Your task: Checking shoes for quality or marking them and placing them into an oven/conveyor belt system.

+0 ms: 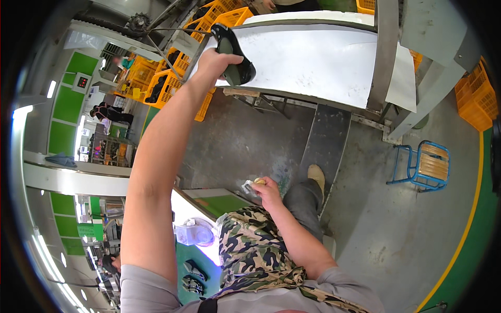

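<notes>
My left arm stretches far forward, and the left hand (pixel 213 63) grips a black shoe (pixel 228 49) by its side. The shoe is held at the left end of a long white-topped work surface (pixel 313 60); whether it touches that surface I cannot tell. Lower down, near my right knee, my right hand (pixel 269 194) is closed on a small crumpled whitish and yellowish piece (pixel 254 183), too small to name. A camouflage apron (pixel 250 242) covers my front. Several black shoes (pixel 195 269) lie on a green surface to my left, near a clear plastic container (pixel 194 233).
Orange crates (pixel 163 88) with black items stand beyond the white surface's left end. A grey metal post (pixel 383 57) rises at its right. A blue-framed stool (pixel 425 166) stands on the floor to the right, with more orange crates (pixel 477 99) behind it. Other people are far left.
</notes>
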{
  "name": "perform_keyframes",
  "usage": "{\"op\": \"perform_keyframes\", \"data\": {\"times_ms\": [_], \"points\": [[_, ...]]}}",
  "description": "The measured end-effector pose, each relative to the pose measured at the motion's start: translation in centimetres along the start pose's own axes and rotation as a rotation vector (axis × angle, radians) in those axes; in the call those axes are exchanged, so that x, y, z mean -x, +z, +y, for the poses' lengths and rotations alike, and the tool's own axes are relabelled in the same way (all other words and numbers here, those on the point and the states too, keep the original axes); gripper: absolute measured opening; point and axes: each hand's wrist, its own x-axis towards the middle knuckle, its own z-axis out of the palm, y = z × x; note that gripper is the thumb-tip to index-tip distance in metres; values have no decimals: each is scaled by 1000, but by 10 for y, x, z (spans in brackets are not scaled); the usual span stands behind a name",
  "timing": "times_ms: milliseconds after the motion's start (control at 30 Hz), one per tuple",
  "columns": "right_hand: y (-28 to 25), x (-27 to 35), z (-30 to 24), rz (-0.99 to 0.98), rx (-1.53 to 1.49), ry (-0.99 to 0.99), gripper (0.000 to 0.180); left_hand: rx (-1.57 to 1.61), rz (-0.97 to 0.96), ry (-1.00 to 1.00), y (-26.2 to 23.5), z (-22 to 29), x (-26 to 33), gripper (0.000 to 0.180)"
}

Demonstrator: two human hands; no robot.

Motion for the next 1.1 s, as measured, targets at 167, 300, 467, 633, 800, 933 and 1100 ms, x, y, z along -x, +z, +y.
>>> {"op": "perform_keyframes", "data": {"times_ms": [167, 300, 467, 633, 800, 933, 1100], "points": [[2, 3, 1, 19, 7, 19, 18, -553, 208, 107, 22, 9, -18, 59], [7, 5, 2, 50, -6, -1, 20, -675, 264, 175, 33, -15, -18, 52], [-6, -1, 14, 17, 49, -14, 17, -492, 284, 516, 34, -48, 42, 50], [-18, -10, 26, 109, 115, -31, 17, -75, 142, 595, 0, -123, 218, 55], [-31, -15, 23, 16, 194, -91, 11, -186, 228, 209, -55, -268, 428, 46], [-35, -17, 27, 43, 230, -31, 9, -240, 346, -472, -81, -425, 601, 57], [-59, -16, 34, -79, 299, 110, 6, -272, 364, -971, -79, -552, 789, 74]]}}
